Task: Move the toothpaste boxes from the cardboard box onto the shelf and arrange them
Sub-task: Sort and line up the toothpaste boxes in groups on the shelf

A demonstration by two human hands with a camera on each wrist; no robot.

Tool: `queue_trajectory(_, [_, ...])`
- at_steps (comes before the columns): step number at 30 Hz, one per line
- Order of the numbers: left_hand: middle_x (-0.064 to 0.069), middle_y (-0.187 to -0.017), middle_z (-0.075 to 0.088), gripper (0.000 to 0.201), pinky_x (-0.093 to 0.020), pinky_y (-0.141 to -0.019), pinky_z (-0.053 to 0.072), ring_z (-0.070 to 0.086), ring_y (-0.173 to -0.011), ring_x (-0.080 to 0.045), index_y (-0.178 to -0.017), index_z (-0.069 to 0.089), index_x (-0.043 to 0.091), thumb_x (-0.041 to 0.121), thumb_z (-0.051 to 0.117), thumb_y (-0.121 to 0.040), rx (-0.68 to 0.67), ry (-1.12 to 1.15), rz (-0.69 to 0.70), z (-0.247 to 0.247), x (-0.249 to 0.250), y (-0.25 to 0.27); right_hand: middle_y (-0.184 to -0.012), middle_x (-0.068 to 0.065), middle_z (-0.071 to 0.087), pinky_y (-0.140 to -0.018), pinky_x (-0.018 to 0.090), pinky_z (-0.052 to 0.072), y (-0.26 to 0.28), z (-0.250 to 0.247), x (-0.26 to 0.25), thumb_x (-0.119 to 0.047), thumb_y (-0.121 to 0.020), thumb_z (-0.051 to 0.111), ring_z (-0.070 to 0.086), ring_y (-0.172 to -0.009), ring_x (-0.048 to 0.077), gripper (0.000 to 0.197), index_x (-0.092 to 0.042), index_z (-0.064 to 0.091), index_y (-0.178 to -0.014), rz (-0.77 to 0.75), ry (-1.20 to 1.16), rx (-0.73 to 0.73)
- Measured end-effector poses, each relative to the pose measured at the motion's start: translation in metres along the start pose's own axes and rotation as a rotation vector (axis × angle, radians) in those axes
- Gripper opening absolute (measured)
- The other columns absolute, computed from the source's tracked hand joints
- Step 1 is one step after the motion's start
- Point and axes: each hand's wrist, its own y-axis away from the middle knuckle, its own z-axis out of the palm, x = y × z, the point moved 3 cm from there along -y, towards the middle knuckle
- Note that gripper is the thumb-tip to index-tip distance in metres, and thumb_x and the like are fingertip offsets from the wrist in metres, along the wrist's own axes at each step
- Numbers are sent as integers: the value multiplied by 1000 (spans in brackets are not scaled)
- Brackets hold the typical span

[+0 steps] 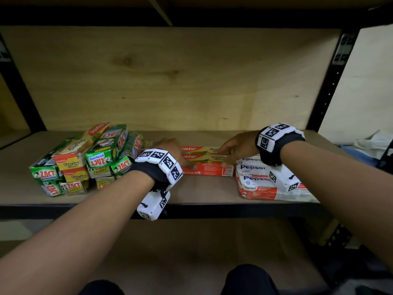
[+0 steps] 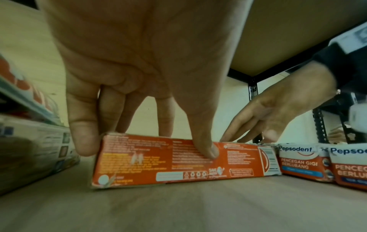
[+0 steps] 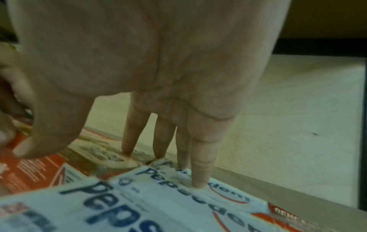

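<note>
Head view shows the left hand (image 1: 170, 149) reaching over the left end of the long red Colgate toothpaste boxes (image 1: 207, 165) lying side by side on the pale wooden shelf board (image 1: 202, 191). From the left wrist view its thumb (image 2: 206, 147) presses the front red face of the nearest box (image 2: 178, 158) while the other fingers (image 2: 83, 133) curl over the top edge and left end, so it grips that box. The right hand (image 1: 238, 146) rests on the right end of the same boxes, fingers straight and close together; the right wrist view shows its fingertips (image 3: 198, 180) touching the tops of the red boxes and of the neighbouring white and red Pepsodent boxes (image 1: 257, 182), which touch the red boxes' right end. A loose pile of green Zact and yellow-red boxes (image 1: 85, 160) sits just left of the left hand
</note>
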Motion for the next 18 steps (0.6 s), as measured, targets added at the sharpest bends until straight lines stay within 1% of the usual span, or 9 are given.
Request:
queue_trajectory(1, [1, -66, 67, 58, -26, -58, 53, 64, -62, -18, -75, 74, 18, 72, 67, -57, 7, -13, -3, 0, 0, -1, -139, -16, 49, -107, 33, 32, 8, -1, 0, -69, -80, 63, 44, -132, 15, 68, -43, 47, -141, 14, 3, -18])
queue_trajectory(2, [1, -63, 66, 49, -23, -53, 50, 63, -59, -16, -75, 75, 16, 63, 72, -59, 8, -39, -7, -1, 2, -1, -142, -14, 47, -106, 33, 31, 17, -2, 0, -68, -81, 63, 42, -134, 16, 69, -41, 46, -143, 27, 10, -38])
queue_trajectory(3, [1, -63, 67, 41, -21, -50, 48, 63, -57, -14, -77, 76, 16, 53, 75, -60, 12, -65, -6, -2, 3, -1, -146, -11, 45, -106, 32, 31, 28, -3, 0, -65, -82, 64, 40, -136, 17, 71, -38, 44, -145, 41, 19, -60])
queue_trajectory(5, [0, -69, 70, 35, -21, -55, 53, 65, -58, -14, -84, 77, 17, 43, 76, -60, 26, -92, -2, -3, 3, 0, -153, -8, 38, -107, 31, 31, 46, -2, 4, -59, -82, 68, 37, -139, 17, 79, -34, 37, -150, 78, 41, -115])
queue_trajectory(7, [-1, -75, 72, 34, -24, -60, 55, 66, -61, -17, -88, 77, 18, 40, 76, -62, 37, -106, -7, -2, 3, 1, -158, -8, 29, -108, 33, 32, 61, 3, 10, -57, -76, 75, 32, -143, 19, 92, -36, 29, -154, 130, 50, -160])
queue_trajectory(10, [-2, -80, 73, 37, -27, -66, 57, 66, -64, -19, -92, 77, 21, 44, 75, -62, 41, -124, -8, 1, 5, 3, -163, -8, 18, -114, 40, 27, 74, 16, 18, -56, -68, 82, 20, -149, 21, 108, -43, 20, -154, 185, 60, -162])
queue_trajectory(12, [-2, -85, 73, 43, -28, -70, 56, 67, -70, -22, -95, 76, 21, 50, 75, -63, 78, -135, 6, 3, 5, 5, -163, -8, 19, -117, 41, 22, 78, 23, 19, -56, -67, 83, 19, -149, 21, 107, -45, 21, -154, 186, 46, -122])
queue_trajectory(16, [-5, -103, 72, 60, -29, -80, 51, 68, -89, -26, -111, 72, 23, 65, 72, -68, 86, -149, 39, 7, 4, 7, -162, -7, 23, -115, 39, 25, 80, 27, 16, -52, -72, 81, 24, -148, 22, 100, -44, 24, -153, 184, 32, -75])
queue_trajectory(18, [-6, -110, 70, 60, -28, -81, 48, 67, -95, -27, -118, 69, 24, 64, 70, -74, 56, -137, 58, 7, 4, 6, -162, -6, 23, -115, 39, 26, 78, 27, 16, -52, -73, 80, 24, -148, 22, 98, -44, 24, -153, 187, 31, -80])
